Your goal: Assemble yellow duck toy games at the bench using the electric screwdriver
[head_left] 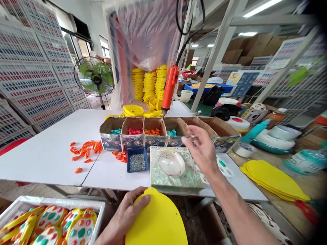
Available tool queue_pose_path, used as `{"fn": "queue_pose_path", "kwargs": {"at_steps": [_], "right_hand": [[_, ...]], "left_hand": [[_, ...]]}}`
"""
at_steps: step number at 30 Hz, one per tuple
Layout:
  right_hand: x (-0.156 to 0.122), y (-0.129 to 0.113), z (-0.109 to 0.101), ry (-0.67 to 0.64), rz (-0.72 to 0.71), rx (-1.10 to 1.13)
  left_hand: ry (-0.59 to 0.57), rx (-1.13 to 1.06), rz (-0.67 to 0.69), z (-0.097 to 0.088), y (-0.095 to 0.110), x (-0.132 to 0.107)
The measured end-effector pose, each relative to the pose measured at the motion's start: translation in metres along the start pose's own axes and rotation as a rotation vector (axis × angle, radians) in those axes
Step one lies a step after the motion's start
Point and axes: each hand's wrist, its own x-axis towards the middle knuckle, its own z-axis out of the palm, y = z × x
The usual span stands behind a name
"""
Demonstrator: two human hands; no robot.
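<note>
My left hand (130, 209) grips a flat yellow plastic plate (158, 221) with a rounded outline and small holes near its edge, thumb on top. My right hand (200, 149) is raised in front of the divided cardboard box (133, 141), thumb and fingers brought together. A thin thing may be between the fingertips, too small to make out. Below and left of that hand a clear round dish (171, 163) rests on a flat printed box (158, 180). Beside it stands a blue tray (138, 149) of small metal screws (138, 162).
An orange electric screwdriver (170, 88) hangs above the divided box. Orange plastic parts (87, 148) lie at left. A white crate (100, 217) holds finished spotted pieces at lower left. Yellow plates (273, 177) are stacked at right. A fan (97, 78) stands behind.
</note>
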Motion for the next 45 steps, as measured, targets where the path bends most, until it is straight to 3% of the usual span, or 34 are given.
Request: {"fn": "queue_pose_path", "kwargs": {"at_steps": [3,6,11,14,18,24,26,33,45], "right_hand": [[0.066,0.014,0.012,0.048,-0.114,-0.052],[0.117,0.021,0.029,0.04,-0.088,-0.035],[0.155,0.014,0.057,-0.034,-0.061,0.192],[0.151,0.001,0.064,-0.074,-0.092,0.247],[0.122,-0.028,0.059,-0.087,-0.054,0.414],[0.08,-0.072,0.039,-0.375,0.051,0.598],[0.071,-0.076,0.041,-0.395,0.052,0.625],[0.042,-0.049,0.064,-0.254,0.094,0.599],[0.034,-0.027,0.071,-0.238,0.147,0.58]], "left_hand": [[-0.013,0.065,0.043,0.004,0.016,0.012],[0.008,0.123,0.115,0.008,0.026,0.034],[0.071,0.104,0.14,0.019,0.034,0.073],[0.053,0.093,0.147,0.026,0.038,0.086],[0.014,0.044,0.121,0.029,0.04,0.094],[-0.066,0.08,0.071,0.03,0.042,0.103],[-0.068,0.086,0.058,0.031,0.045,0.106],[-0.034,0.103,0.018,0.031,0.048,0.113],[0.027,0.117,0.006,0.033,0.048,0.115]]}}
